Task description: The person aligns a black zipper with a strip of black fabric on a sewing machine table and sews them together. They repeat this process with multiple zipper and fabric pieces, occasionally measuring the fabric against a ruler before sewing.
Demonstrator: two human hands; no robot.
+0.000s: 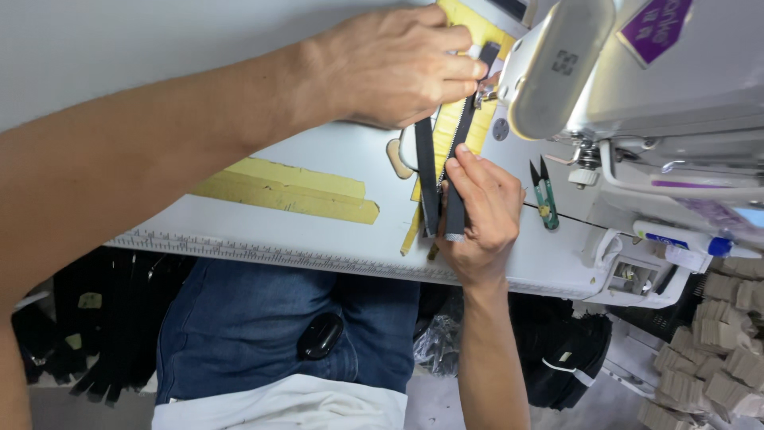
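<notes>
**Two hands on a black zipper at the sewing machine**

The black zipper (455,159) lies on the pale grey sewing table (318,231), running as a long narrow strip from the table's near edge up toward the white sewing machine (637,87). It is dark tape on both sides with a fine line of pale metal teeth down the middle; toward the near end the two tapes part into separate black tails, and the far end sits just below the machine's head, over strips of yellow tape (290,189) stuck to the table.

The left hand (390,68) reaches in from the machine's left side, its fingers curled down and pinching the zipper's far end, close to the needle area; the needle itself is hidden behind the fingers. The right hand (481,211) rests at the zipper's near end, in front of the machine, thumb and fingers pressed together on the right-hand tape and holding it flat against the table.

Just to the right of that hand, still in front of the machine, a small pair of green-handled thread snips (544,195) lies on the table. Below and to the right of the machine, a dark crate (676,318) holds a heap of small tan, folded pieces (728,342), stacked loosely and spilling toward the picture's corner. A ruler scale (263,251) runs along the table's near edge.
</notes>
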